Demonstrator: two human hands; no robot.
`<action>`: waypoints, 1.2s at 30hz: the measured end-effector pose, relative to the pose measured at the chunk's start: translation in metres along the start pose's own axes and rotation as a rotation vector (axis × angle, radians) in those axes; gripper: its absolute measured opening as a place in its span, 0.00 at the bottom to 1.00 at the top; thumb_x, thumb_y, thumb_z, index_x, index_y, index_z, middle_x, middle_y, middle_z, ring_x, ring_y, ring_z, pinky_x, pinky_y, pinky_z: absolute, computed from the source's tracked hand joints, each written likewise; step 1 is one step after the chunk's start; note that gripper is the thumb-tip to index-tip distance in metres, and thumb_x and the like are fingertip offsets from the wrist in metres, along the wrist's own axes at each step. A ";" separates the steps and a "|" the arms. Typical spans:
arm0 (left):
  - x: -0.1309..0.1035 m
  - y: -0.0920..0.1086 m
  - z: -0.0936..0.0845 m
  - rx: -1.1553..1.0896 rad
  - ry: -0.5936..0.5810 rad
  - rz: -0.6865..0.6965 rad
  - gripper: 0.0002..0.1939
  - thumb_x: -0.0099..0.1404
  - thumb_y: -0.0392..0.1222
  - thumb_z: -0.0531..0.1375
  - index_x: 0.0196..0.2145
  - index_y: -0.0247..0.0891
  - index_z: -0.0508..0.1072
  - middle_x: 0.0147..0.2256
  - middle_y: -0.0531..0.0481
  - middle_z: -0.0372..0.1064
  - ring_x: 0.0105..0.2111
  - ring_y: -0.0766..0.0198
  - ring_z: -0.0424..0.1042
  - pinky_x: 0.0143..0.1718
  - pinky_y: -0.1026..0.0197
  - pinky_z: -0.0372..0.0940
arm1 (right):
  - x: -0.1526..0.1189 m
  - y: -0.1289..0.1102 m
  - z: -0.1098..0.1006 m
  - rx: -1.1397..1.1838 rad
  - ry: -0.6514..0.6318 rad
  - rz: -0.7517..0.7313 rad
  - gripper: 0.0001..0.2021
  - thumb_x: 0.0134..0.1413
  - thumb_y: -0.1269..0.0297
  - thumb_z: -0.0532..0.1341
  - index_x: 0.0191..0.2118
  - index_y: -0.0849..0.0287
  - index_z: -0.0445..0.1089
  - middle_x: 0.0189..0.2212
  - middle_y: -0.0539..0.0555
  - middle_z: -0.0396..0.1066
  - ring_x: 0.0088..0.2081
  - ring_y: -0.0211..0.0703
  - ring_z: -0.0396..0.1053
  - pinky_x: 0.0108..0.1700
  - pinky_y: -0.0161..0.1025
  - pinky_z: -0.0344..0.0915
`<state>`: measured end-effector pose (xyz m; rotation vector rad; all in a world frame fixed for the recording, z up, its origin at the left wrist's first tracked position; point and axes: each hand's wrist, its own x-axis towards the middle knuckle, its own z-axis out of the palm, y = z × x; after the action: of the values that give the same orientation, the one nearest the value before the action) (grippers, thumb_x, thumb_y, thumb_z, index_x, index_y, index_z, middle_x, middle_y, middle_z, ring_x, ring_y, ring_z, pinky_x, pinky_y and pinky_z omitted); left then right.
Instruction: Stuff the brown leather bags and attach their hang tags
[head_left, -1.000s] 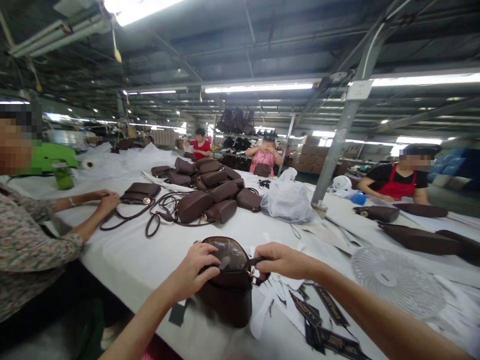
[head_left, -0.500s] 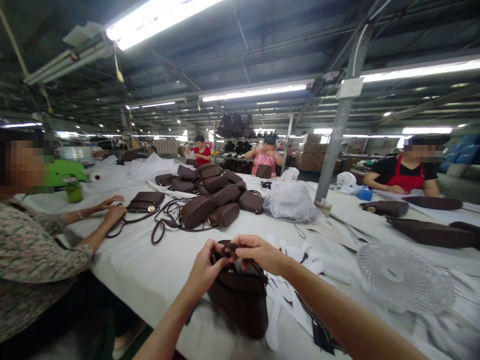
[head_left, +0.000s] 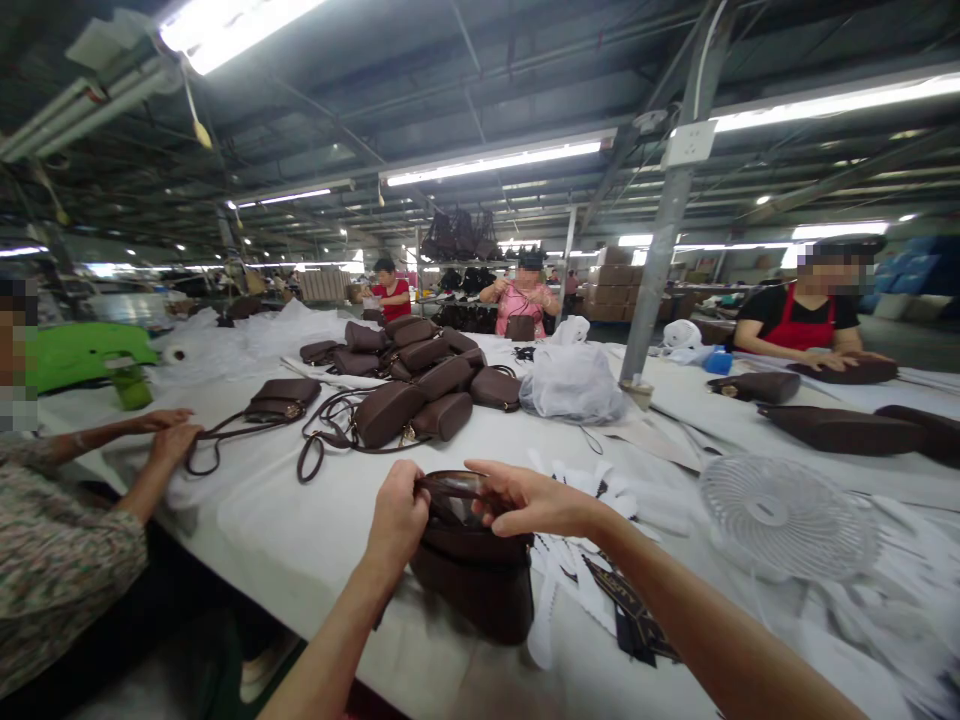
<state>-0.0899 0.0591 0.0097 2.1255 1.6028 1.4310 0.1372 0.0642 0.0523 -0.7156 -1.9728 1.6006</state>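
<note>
A dark brown handbag (head_left: 476, 590) stands upright on the white-covered table in front of me, its top open. My left hand (head_left: 399, 520) is closed on the left side of the bag's rim, thumb pressed against the edge. Over the right side of the opening, my right hand (head_left: 536, 500) has its fingers apart, thumb separate from the index finger. The right fingertips reach towards the mouth of the bag, and I see nothing held between them. The inside of the bag is mostly hidden.
A pile of brown handbags (head_left: 420, 375) lies beyond, beside a clear plastic bundle (head_left: 574, 385). White strips (head_left: 551, 600) and a white fan (head_left: 787, 515) are at right, near a metal post (head_left: 660, 260). A co-worker's hands (head_left: 169, 435) hold a bag strap at left.
My right hand has opened from a pinch near my left fingers and shifted right. My left hand now grips the rim, and the opening looks wider. The whole view has shifted slightly.
</note>
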 end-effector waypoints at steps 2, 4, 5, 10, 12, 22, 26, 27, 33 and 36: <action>0.001 0.003 -0.002 -0.082 -0.079 -0.016 0.11 0.52 0.28 0.49 0.30 0.40 0.64 0.28 0.52 0.64 0.31 0.61 0.65 0.36 0.60 0.61 | -0.008 -0.004 -0.007 0.084 -0.062 0.053 0.38 0.43 0.70 0.66 0.63 0.55 0.56 0.40 0.52 0.70 0.39 0.39 0.67 0.40 0.36 0.62; 0.003 0.006 -0.008 -0.163 -0.221 0.007 0.12 0.53 0.29 0.49 0.32 0.40 0.67 0.29 0.53 0.67 0.32 0.62 0.66 0.38 0.61 0.62 | -0.012 -0.006 -0.012 0.132 -0.065 0.071 0.32 0.46 0.67 0.66 0.59 0.57 0.62 0.39 0.53 0.71 0.38 0.39 0.67 0.42 0.37 0.62; 0.005 0.006 -0.013 -0.196 -0.302 0.021 0.11 0.54 0.30 0.50 0.33 0.39 0.68 0.30 0.53 0.68 0.32 0.62 0.67 0.39 0.61 0.62 | -0.013 -0.005 -0.014 0.148 -0.050 0.069 0.30 0.47 0.66 0.66 0.59 0.57 0.63 0.38 0.53 0.71 0.37 0.39 0.68 0.41 0.38 0.62; 0.020 -0.005 -0.044 -0.407 -0.739 -0.040 0.11 0.57 0.41 0.58 0.37 0.36 0.75 0.35 0.50 0.73 0.36 0.61 0.68 0.40 0.62 0.64 | -0.007 0.007 -0.014 0.183 0.064 0.059 0.28 0.46 0.67 0.67 0.56 0.59 0.65 0.35 0.52 0.72 0.31 0.38 0.68 0.35 0.37 0.62; 0.027 -0.011 -0.053 -0.467 -0.836 -0.081 0.13 0.56 0.41 0.59 0.38 0.35 0.76 0.36 0.49 0.73 0.37 0.61 0.69 0.40 0.62 0.64 | -0.004 0.009 -0.013 0.201 0.086 0.061 0.27 0.45 0.67 0.67 0.54 0.60 0.67 0.34 0.52 0.73 0.30 0.37 0.68 0.34 0.36 0.62; 0.023 -0.002 -0.028 0.023 -0.314 0.159 0.06 0.59 0.34 0.53 0.27 0.39 0.68 0.27 0.52 0.68 0.29 0.63 0.67 0.32 0.64 0.59 | 0.003 0.005 -0.006 0.145 0.156 0.087 0.22 0.40 0.67 0.67 0.45 0.62 0.69 0.27 0.49 0.73 0.26 0.35 0.66 0.30 0.34 0.63; 0.011 -0.006 -0.005 0.353 0.017 0.097 0.06 0.62 0.34 0.51 0.29 0.40 0.66 0.29 0.50 0.68 0.31 0.60 0.68 0.32 0.62 0.57 | 0.010 0.013 0.010 -0.008 0.459 -0.078 0.12 0.42 0.67 0.64 0.37 0.58 0.68 0.29 0.48 0.73 0.30 0.38 0.69 0.36 0.38 0.66; 0.010 -0.007 -0.001 0.403 0.040 0.063 0.06 0.62 0.34 0.51 0.30 0.40 0.66 0.29 0.49 0.69 0.31 0.60 0.69 0.31 0.62 0.56 | 0.011 0.015 0.012 -0.059 0.517 -0.121 0.10 0.44 0.67 0.63 0.36 0.57 0.68 0.30 0.49 0.73 0.32 0.39 0.69 0.38 0.39 0.66; 0.010 0.007 -0.006 0.476 0.018 0.013 0.06 0.62 0.34 0.53 0.37 0.40 0.68 0.28 0.50 0.70 0.30 0.59 0.70 0.30 0.61 0.57 | -0.009 0.030 -0.001 -0.305 0.581 -0.110 0.27 0.40 0.68 0.65 0.52 0.55 0.67 0.55 0.58 0.64 0.54 0.50 0.63 0.52 0.48 0.62; -0.006 0.020 -0.008 0.402 0.083 0.265 0.07 0.65 0.33 0.51 0.36 0.39 0.68 0.29 0.49 0.70 0.30 0.60 0.69 0.32 0.61 0.60 | -0.021 0.048 -0.005 -0.196 0.516 -0.011 0.27 0.40 0.69 0.64 0.52 0.58 0.66 0.46 0.57 0.71 0.45 0.48 0.69 0.45 0.45 0.66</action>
<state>-0.0817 0.0423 0.0221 2.6183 1.8251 1.3742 0.1607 0.0616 0.0052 -1.0680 -1.7482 1.0796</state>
